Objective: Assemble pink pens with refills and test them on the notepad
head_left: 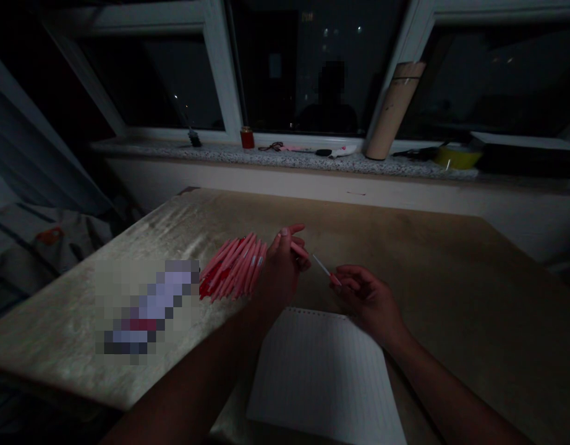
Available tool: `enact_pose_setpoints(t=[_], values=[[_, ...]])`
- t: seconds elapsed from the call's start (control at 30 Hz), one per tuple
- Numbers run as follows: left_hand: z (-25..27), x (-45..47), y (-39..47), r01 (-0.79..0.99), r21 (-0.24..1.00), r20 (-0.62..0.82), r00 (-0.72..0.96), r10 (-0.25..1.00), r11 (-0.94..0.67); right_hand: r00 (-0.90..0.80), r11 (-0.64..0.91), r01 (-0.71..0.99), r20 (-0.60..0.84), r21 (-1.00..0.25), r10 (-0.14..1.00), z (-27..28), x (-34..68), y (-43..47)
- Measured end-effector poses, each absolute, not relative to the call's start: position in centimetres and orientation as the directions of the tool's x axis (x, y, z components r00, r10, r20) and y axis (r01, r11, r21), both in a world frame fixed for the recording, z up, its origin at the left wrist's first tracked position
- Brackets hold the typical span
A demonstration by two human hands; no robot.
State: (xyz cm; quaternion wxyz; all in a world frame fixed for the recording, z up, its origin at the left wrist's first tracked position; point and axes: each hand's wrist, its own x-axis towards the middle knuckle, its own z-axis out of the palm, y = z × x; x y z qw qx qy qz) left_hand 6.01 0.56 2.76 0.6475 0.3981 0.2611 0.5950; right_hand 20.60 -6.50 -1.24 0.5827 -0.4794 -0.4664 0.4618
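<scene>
Below centre, your notebook (322, 377) shows matt paper; left of centre, your pens (241, 269) look like smooth plastic; across the top, the windowsill (285, 158) resembles speckled stone.

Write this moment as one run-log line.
Left hand: holds pink pen barrel | Right hand: holds thin white rod, likely pen refill, pointed toward barrel | Nearby: pile of pink pens, lined notepad

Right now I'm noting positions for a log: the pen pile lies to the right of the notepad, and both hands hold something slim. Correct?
Not quite: the head view shows the pen pile to the left of the notepad. The left hand and right hand do each hold something slim.
</scene>
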Motion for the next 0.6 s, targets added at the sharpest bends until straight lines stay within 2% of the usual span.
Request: enact_pose_setpoints(t=[0.13, 0.27, 0.43, 0.6], values=[[2.4, 6.0, 0.5, -0.447, 0.891, 0.165, 0.154, 0.974, -0.08, 0.141, 0.107, -0.179, 0.082, -0.978, 0.987, -0.7, 20.6, -6.6], [2.7, 5.8, -0.3, -0.174, 0.963, 0.25, 0.277, 0.928, -0.207, 0.118, 0.109, -0.205, 0.085, -0.973, 0.989, -0.6, 20.6, -6.7], [3.3, 5.7, -1.2, 0.038, 0.944, 0.298, 0.324, 0.898, -0.327, 0.076, 0.111, -0.245, 0.095, -0.963, 0.993, -0.7, 20.6, -6.8], [3.5, 5.6, -1.3, 0.118, 0.921, 0.327, 0.284, 0.901, -0.371, 0.068, 0.106, -0.266, 0.091, -0.958, 0.994, -0.5, 20.5, -6.8]])
